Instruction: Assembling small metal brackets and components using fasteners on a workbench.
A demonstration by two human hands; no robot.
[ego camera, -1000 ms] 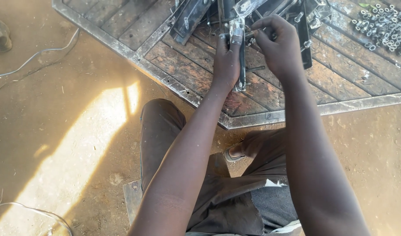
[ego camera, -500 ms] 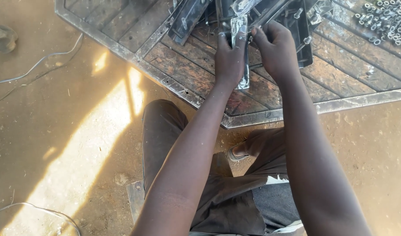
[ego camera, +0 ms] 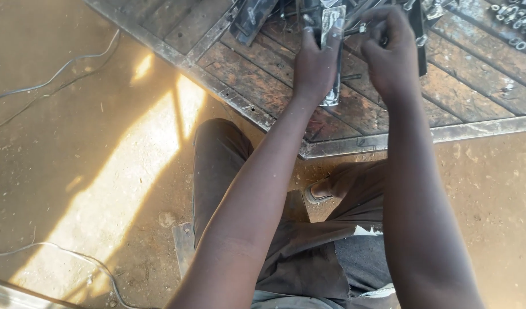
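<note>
The left hand [ego camera: 315, 66] is closed around a long, flat, silver-grey metal bracket [ego camera: 332, 54], holding it upright on end over a rusty brown ribbed steel panel [ego camera: 389, 109] with a pale angle-iron frame that lies flat on the dusty earth floor [ego camera: 74, 143]. The bracket's lower end shows below the fist and its upper end rises above it, near the top edge of the view. Just beside it, the right hand [ego camera: 389, 54] is bunched narrow, its fingertips pinched at something small at the top of the bracket; whether that is a bolt, a nut or a bare hole cannot be told, since the fingers hide it. Behind both hands lies a jumble of dark steel bars and brackets [ego camera: 254, 17], and at the far right corner of the panel a scatter of small bright nuts and washers [ego camera: 515, 23] rests well apart from the hands. As a judgement, the fitting work on this one bracket looks under way rather than finished: the piece is in hand, not laid down, and many loose fasteners and other pieces remain unused. The person sits low, knees in dark grey trousers [ego camera: 228, 166], with thin grey cables [ego camera: 51, 80] trailing across the floor to the left.
</note>
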